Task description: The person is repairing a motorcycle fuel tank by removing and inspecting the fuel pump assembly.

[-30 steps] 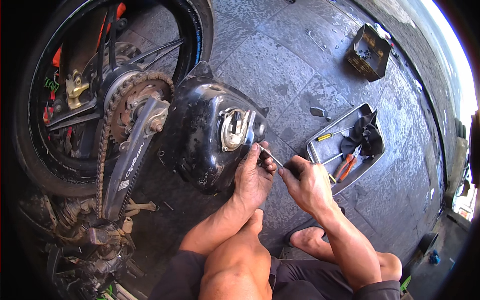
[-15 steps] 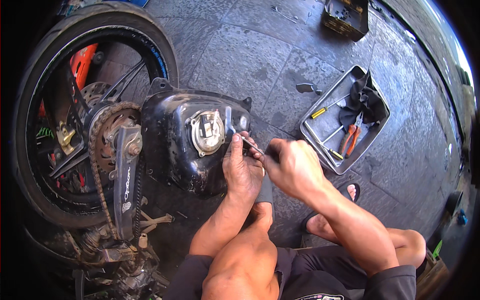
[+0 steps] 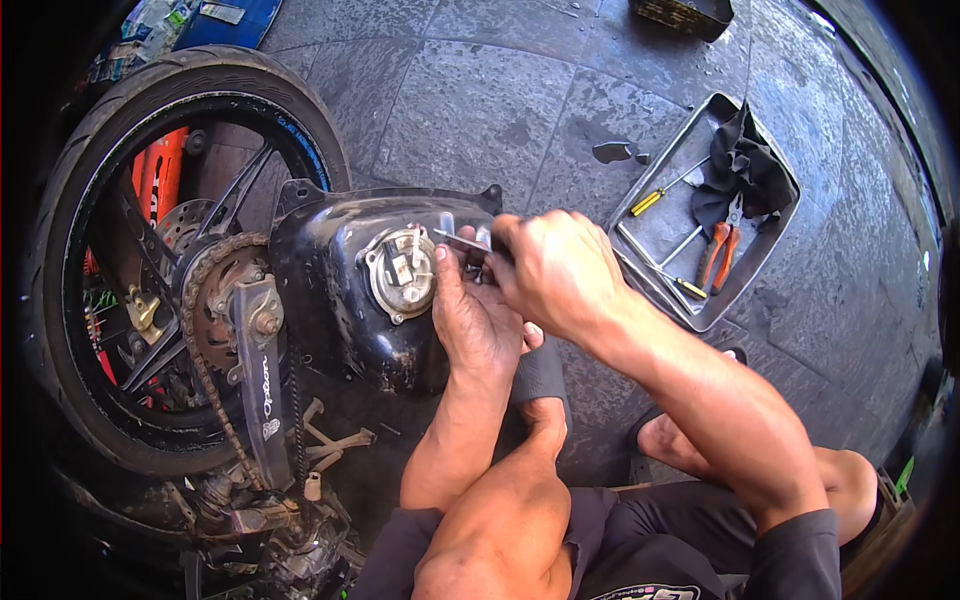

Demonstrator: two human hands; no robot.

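My right hand [image 3: 562, 262] is closed around a slim, pointed metal blade [image 3: 462, 241], its tip aimed left. Just beneath it, my left hand [image 3: 475, 315] has its thumb raised and its fingers curled toward the blade. Whatever small thing may sit between the left fingers is hidden. Both hands are over the right side of a black motorcycle fuel tank [image 3: 335, 290]. A round metal fuel pump flange [image 3: 402, 275] with a dark connector is set into the tank, beside my left thumb.
A motorcycle wheel [image 3: 95, 395] with chain and sprocket stands left of the tank. On the right, a metal tray [image 3: 625, 255] holds orange-handled pliers [image 3: 722, 250], yellow-handled screwdrivers [image 3: 648, 203] and a black cloth [image 3: 745, 160]. A rusty box [image 3: 690, 15] lies beyond it.
My right hand has shifted up and left, closer to my left hand, and the metal blade now lies above my left thumb. The view has tilted slightly.
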